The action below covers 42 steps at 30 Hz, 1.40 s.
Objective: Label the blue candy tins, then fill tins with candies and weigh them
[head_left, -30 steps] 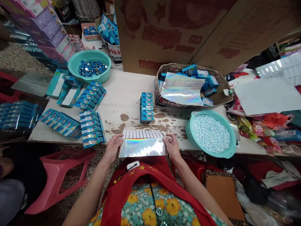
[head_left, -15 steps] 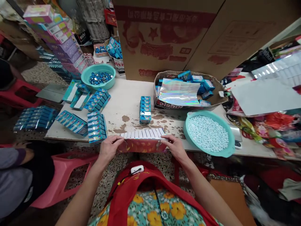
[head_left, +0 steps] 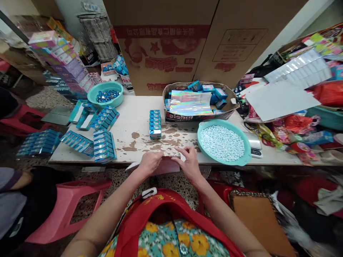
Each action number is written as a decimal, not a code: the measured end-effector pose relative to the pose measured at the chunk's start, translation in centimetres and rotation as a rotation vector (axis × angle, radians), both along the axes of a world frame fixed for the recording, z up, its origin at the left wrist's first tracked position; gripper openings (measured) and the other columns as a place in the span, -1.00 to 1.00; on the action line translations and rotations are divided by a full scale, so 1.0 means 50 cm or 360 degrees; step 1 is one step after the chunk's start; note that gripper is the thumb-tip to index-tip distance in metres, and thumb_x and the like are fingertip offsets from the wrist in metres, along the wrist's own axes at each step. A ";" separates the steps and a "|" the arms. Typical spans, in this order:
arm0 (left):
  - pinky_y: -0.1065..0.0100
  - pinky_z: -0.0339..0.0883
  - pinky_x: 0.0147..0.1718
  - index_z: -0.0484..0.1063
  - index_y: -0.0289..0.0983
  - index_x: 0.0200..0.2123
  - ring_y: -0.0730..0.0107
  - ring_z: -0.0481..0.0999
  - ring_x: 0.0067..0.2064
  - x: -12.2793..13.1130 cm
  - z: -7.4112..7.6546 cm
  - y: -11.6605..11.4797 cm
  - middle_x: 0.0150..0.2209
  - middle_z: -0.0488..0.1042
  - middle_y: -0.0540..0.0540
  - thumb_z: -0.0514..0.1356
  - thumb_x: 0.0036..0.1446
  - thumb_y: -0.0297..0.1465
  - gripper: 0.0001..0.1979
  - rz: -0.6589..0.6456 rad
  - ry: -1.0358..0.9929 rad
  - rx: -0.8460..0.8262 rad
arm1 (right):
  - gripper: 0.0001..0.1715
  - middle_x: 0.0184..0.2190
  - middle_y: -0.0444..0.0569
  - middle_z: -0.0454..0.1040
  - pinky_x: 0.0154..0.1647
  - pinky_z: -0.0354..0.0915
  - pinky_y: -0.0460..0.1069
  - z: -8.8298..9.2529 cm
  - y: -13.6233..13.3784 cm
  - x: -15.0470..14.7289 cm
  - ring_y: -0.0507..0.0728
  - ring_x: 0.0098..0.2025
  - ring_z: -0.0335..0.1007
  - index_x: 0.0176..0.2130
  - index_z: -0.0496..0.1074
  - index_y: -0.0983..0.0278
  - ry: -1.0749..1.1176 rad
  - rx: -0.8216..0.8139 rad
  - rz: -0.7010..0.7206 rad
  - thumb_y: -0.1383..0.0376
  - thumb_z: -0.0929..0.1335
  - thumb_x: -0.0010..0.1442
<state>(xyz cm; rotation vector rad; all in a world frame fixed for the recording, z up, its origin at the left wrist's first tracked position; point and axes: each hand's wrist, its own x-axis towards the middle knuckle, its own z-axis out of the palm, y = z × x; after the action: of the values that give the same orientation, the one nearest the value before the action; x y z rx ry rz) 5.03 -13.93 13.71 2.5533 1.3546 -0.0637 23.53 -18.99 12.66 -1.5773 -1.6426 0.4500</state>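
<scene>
In front of the table's near edge, my left hand [head_left: 151, 162] is closed on a thin sheet [head_left: 168, 167] whose pale side faces me. The sheet looks bent, and part of it sticks out left of that hand. My right hand [head_left: 189, 162] is at the sheet's right end, thumb and index finger apart, the thumb by its upper edge. A small whitish bit [head_left: 183, 157] shows between those fingers; I cannot make out whether it belongs to the sheet. Beyond the hands stands a row of small blue boxes [head_left: 155, 123].
Right of my hands sits a turquoise basin [head_left: 248, 148] of pale tablets, beside a small scale [head_left: 254, 141]. Behind is an open carton [head_left: 184, 119] with blue boxes and a shiny sheet. Wrapped blue packs [head_left: 104, 145] and another basin [head_left: 105, 103] stand left. A person sits far left.
Both hands have come closer together. The sheet, earlier stretched between them with white strips and a shiny red side showing, now turns its pale side to me. My right thumb and index finger have spread.
</scene>
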 end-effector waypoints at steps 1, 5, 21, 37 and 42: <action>0.33 0.24 -0.32 0.45 -0.17 -0.19 0.25 0.50 -0.28 0.003 0.003 -0.004 -0.32 0.54 -0.11 -0.06 0.23 -0.28 -0.70 -0.0031 0.0026 -0.0006 | -0.73 -0.16 0.06 0.43 -0.04 0.19 0.10 0.001 -0.002 0.003 0.22 -0.10 0.30 -0.13 0.51 0.19 -0.0152 0.0059 0.0050 0.19 0.41 0.14; 0.37 0.18 -0.37 0.43 -0.15 -0.15 0.26 0.49 -0.29 0.012 0.008 -0.014 -0.33 0.53 -0.11 -0.12 0.26 -0.23 -0.65 -0.0125 0.0061 -0.0014 | -0.92 -0.35 -0.07 0.52 -0.09 0.20 0.04 -0.008 0.007 0.003 0.14 -0.26 0.40 -0.28 0.54 0.16 -0.0442 -0.0082 0.0428 0.26 0.40 0.18; 0.37 0.19 -0.22 0.46 -0.18 -0.24 0.30 0.45 -0.17 -0.227 -0.182 0.070 -0.22 0.53 -0.08 -0.01 0.17 -0.29 -0.74 0.0624 -0.0207 -0.0363 | -0.80 -0.33 -0.09 0.56 -0.18 0.29 0.01 -0.212 0.147 0.058 0.15 -0.27 0.45 -0.26 0.54 0.19 -0.0061 -0.0634 0.0546 0.34 0.32 0.12; 0.35 0.18 -0.30 0.43 -0.22 -0.28 0.32 0.41 -0.30 -0.306 -0.259 0.250 -0.37 0.49 -0.07 -0.03 0.18 -0.25 -0.72 0.0587 -0.0300 -0.0645 | -0.68 -0.48 -0.10 0.46 -0.36 0.25 -0.06 -0.289 0.252 -0.016 0.08 -0.42 0.34 -0.39 0.46 0.32 0.0430 -0.0946 0.0282 0.11 0.31 0.07; 0.19 0.11 -0.05 0.45 -0.22 -0.16 0.14 0.34 -0.03 -0.255 -0.229 0.289 -0.12 0.46 -0.20 0.02 0.18 -0.29 -0.72 0.0655 -0.0101 0.0046 | -0.69 -0.48 -0.08 0.47 -0.39 0.29 -0.06 -0.325 0.301 -0.058 0.08 -0.43 0.37 -0.36 0.46 0.33 0.0540 -0.0958 0.0232 0.15 0.26 0.12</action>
<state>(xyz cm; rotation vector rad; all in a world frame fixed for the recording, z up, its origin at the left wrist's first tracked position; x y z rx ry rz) -7.71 0.50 2.26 2.2234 1.8326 0.1122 20.64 -3.92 -3.61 -1.6745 -1.4301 1.3103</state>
